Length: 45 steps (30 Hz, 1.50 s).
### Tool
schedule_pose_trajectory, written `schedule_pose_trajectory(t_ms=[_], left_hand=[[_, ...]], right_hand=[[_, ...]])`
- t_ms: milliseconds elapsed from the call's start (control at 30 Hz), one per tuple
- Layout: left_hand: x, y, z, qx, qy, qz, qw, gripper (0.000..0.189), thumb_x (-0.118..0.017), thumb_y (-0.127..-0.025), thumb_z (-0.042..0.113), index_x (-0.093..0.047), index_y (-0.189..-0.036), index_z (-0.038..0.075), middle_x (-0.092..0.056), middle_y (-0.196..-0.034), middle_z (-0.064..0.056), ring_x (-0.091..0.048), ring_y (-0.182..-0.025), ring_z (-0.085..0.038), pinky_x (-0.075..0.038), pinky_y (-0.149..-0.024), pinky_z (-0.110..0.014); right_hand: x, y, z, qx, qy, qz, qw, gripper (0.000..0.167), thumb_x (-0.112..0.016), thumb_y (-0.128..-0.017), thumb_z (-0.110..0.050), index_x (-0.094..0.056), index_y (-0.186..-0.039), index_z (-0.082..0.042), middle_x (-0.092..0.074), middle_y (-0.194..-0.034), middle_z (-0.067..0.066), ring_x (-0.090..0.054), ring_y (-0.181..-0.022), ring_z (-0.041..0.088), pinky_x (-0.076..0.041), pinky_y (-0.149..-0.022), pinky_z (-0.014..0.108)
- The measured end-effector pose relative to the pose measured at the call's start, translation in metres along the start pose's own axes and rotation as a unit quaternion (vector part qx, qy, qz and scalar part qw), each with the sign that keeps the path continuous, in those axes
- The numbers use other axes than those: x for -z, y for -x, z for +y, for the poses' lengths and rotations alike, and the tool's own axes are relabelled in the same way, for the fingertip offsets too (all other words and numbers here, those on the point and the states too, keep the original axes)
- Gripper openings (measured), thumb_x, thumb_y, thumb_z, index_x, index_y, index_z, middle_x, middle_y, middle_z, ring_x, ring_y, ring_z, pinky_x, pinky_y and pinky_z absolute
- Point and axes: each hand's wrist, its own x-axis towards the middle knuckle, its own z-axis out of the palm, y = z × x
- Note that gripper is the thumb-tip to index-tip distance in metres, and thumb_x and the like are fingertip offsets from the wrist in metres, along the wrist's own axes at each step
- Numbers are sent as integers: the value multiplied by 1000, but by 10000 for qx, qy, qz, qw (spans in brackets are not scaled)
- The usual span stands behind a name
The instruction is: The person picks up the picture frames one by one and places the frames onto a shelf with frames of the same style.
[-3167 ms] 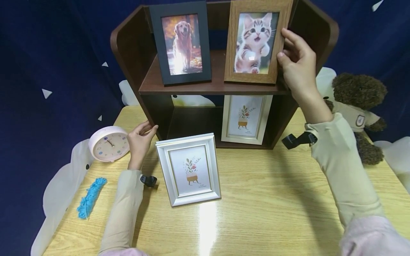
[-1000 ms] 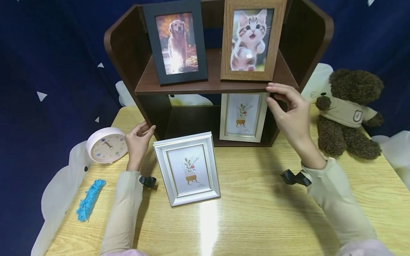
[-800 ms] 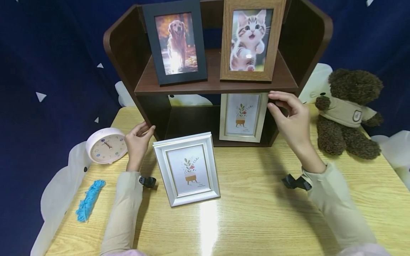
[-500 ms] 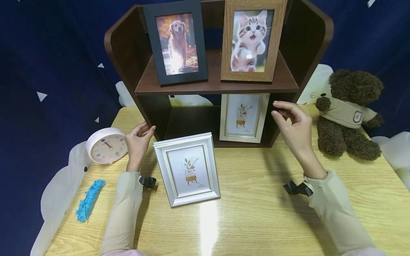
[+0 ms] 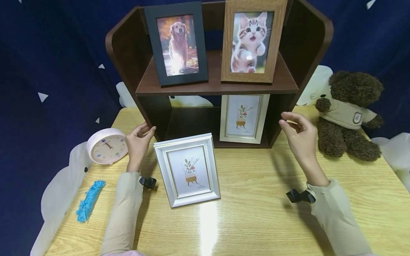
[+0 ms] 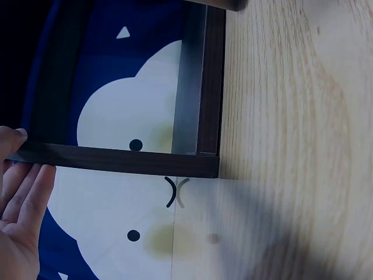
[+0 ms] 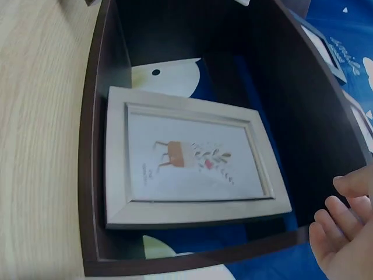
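My left hand [image 5: 138, 144] pinches the front edge of the left side panel of a dark brown shelf [image 5: 205, 89], thumb on one side and fingers on the other, as the left wrist view shows. My right hand [image 5: 302, 140] is beside the shelf's right panel with loosely bent fingers and no frame in them; whether the fingertips touch the panel I cannot tell. A black frame [image 5: 155, 46] with a dog picture and a wooden frame [image 5: 226, 46] with a kitten picture stand on the upper shelf. Below leans a cream frame [image 7: 119, 151]. A white frame [image 5: 168, 177] stands on the table.
A round pink clock [image 5: 109, 145] and a bundle of blue yarn [image 5: 90, 201] are at the left of the wooden table [image 5: 256, 213]. At the right sits a brown teddy bear [image 5: 349, 113]. A dark blue patterned curtain [image 5: 48, 53] hangs behind.
My right hand has left the kitten frame's right edge and moved down, then slightly right, alongside the shelf's right panel. My left hand stays on the left panel.
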Motion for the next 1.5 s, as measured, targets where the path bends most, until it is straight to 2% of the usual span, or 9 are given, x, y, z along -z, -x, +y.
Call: schedule_pose_trajectory(t_ms=[100, 267, 367, 500, 700, 900, 1100, 1300, 1500], left_hand=[[0, 0, 0, 28, -39, 3, 10000, 31, -70, -84, 2, -64, -110, -13, -66, -103, -29, -60, -80, 10, -53, -76, -9], [0, 1, -1, 16, -71, 3, 10000, 30, -70, -84, 2, -64, -110, -13, -66, -103, -29, -60, -79, 11, -53, -76, -10], [-2, -3, -17, 7, -42, 21, 10000, 31, -71, -84, 5, -65, -110, -11, -67, -103, -27, -59, -79, 12, -53, -76, -10], [-4, -9, -39, 33, 33, 72, 10000, 32, -74, -83, 11, -67, -110, -6, -68, -104, -23, -60, -80, 11, -54, -77, -12], [-5, -8, -41, 8, 3, 104, 9999, 33, -74, -83, 14, -69, -109, -4, -69, -103, -22, -63, -82, 7, -55, -78, -15], [-5, -8, -40, 68, 43, 105, 9999, 32, -75, -82, 14, -69, -109, -3, -69, -103, -21, -62, -81, 8, -55, -78, -14], [-5, -7, -30, 179, 63, 22, 9998, 32, -74, -83, 10, -67, -110, -7, -68, -104, -24, -61, -80, 11, -53, -76, -10], [-2, -1, -5, 157, -15, 32, 9999, 31, -71, -83, 4, -65, -109, -12, -66, -103, -29, -60, -78, 11, -53, -75, -9], [-1, -1, -3, 89, -33, 4, 10000, 31, -70, -83, 3, -64, -109, -13, -65, -104, -31, -61, -81, 9, -54, -78, -12]], right_hand=[[4, 1, 6, -117, 192, 78, 9997, 18, -67, -86, -1, -70, -104, -4, -69, -98, -4, -62, -90, 2, -50, -82, 14], [7, 4, 4, -175, 358, 98, 9992, 21, -64, -87, 3, -65, -107, 10, -65, -90, -14, -61, -84, -2, -49, -79, 12], [9, 4, 11, -235, 408, 171, 9987, 22, -64, -86, 4, -63, -106, 13, -62, -85, -20, -59, -82, -4, -48, -77, 10], [12, 2, 30, -384, 518, 307, 9974, 18, -68, -85, 0, -66, -102, 5, -61, -84, -18, -59, -80, -3, -49, -75, 10], [12, 1, 40, -696, 310, 242, 9968, 24, -70, -82, 3, -64, -105, 3, -60, -89, -12, -60, -82, -1, -50, -75, 8], [7, 3, 30, -814, -58, 56, 9966, 30, -67, -82, 8, -61, -111, 3, -62, -93, -13, -61, -87, 0, -51, -80, 8], [3, 5, 19, -694, 125, 144, 9974, 34, -69, -82, 4, -61, -115, 7, -62, -91, -18, -60, -88, -5, -48, -76, 6], [0, 3, 23, -601, 397, 207, 9972, 31, -70, -83, 0, -63, -111, 10, -61, -87, -21, -59, -85, -8, -48, -75, 6], [0, -2, 44, -707, 694, 390, 9943, 27, -72, -83, -7, -67, -106, 8, -62, -83, -24, -59, -83, -12, -48, -71, 5]])
